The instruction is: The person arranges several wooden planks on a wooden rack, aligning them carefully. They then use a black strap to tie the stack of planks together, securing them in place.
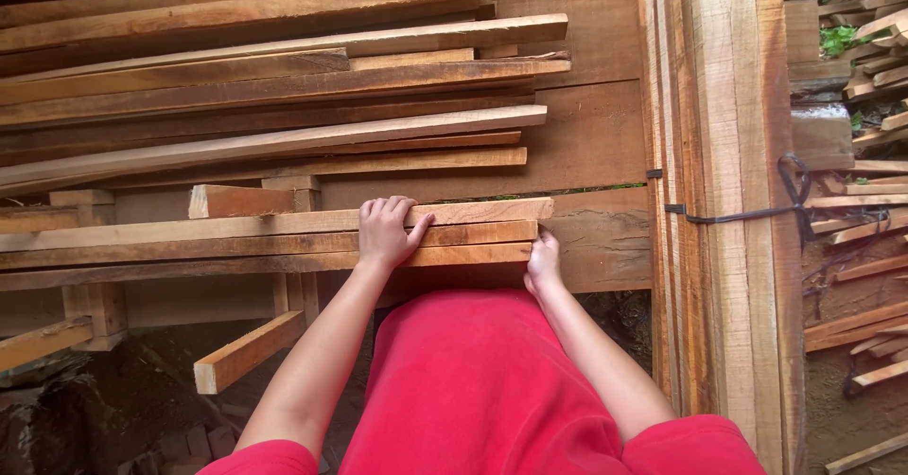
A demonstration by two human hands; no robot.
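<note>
Nearest stack of planks [284,238] lies crosswise before the person, left hand [386,234] flat on top, right hand [543,259] at its right end. More planks [284,115] are piled behind it. An upright post [728,201] stands to the right, with a cord [757,214] around it.

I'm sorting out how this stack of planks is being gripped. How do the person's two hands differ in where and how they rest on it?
The left hand lies flat on top of the plank stack, fingers spread across its upper face; the right hand sits at the stack's end, curled around the corner. The left hand is back from the end; the right is lower, at the edge. Both are bare and touch the same stack.
</note>
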